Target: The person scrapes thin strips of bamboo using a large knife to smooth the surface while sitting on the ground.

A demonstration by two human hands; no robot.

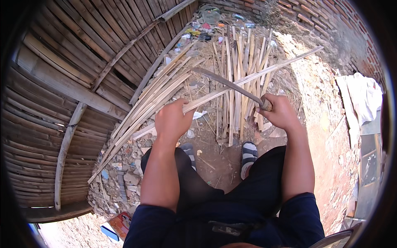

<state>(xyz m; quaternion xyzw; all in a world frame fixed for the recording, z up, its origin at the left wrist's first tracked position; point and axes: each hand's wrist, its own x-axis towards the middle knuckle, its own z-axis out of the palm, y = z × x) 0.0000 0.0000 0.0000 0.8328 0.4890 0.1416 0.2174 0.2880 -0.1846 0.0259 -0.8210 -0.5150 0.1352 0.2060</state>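
Note:
A long pale strip of split bamboo or wood (pixel 285 63) slants from lower left to upper right, gripped near its lower part by my left hand (pixel 171 120). My right hand (pixel 282 112) is closed round the wooden handle of a machete (pixel 231 85). Its long dark blade points left and away from me, with a slight bend toward the tip. The blade crosses the strip near the middle; whether the two touch, I cannot tell. Under both hands lie a slanting bundle of strips (pixel 161 89) on the left and a bundle of upright-running strips (pixel 237 103) in the middle.
A slatted bamboo wall (pixel 70 103) rises on the left, and a brick wall (pixel 306 18) stands at the back. Rubble (pixel 128 182) and litter (pixel 206 27) cover parts of the ground. White cloth (pixel 364 97) hangs at the right. My sandalled feet (pixel 249 155) are near the strips.

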